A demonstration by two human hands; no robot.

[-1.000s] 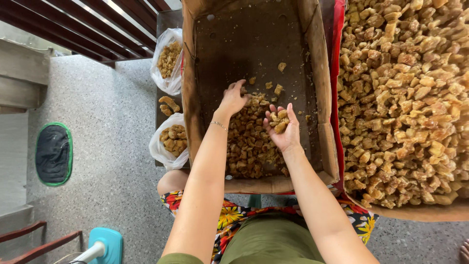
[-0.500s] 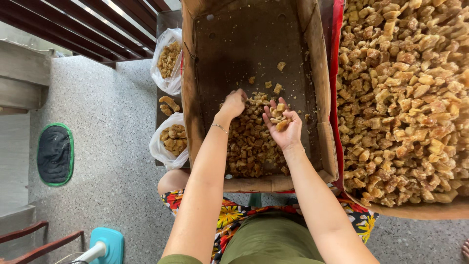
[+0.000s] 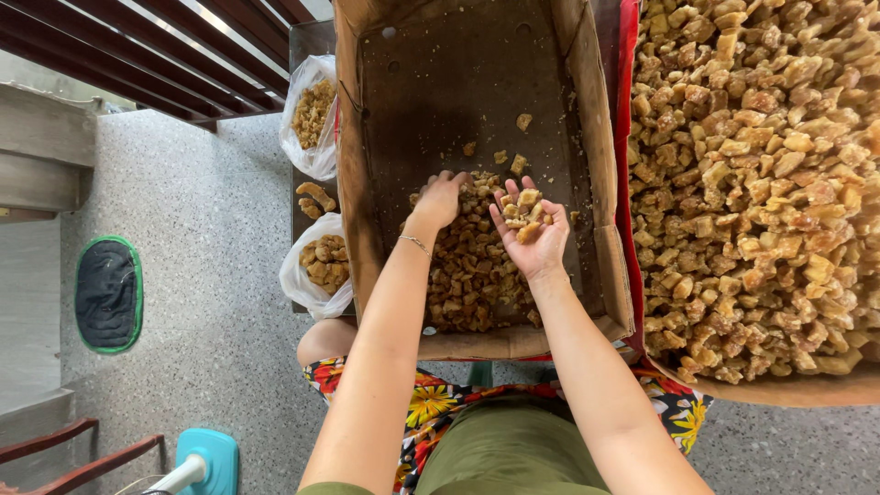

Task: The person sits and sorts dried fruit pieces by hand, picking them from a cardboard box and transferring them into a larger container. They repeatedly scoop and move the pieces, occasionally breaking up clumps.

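- We hold a small heap of brown fried chunks (image 3: 524, 213) in our right hand (image 3: 530, 234), palm up and cupped, over the middle of a cardboard box (image 3: 596, 137).
- Our left hand (image 3: 440, 197), a thin bracelet (image 3: 417, 244) at the wrist, is curled palm down on the pile of chunks (image 3: 472, 275) at the near end of that box; the fingers close on pieces, though we cannot tell how many.
- A few loose chunks lie on the box's bare, stained floor farther away.
- To the right, a larger tray (image 3: 779, 390) lined in red is heaped with the same chunks.
- To the left of the box sit two plastic bags (image 3: 316, 266) of pieces, with loose ones between them.
- Near us, a flowered cloth (image 3: 431, 403) covers our lap above the speckled floor (image 3: 211, 275).
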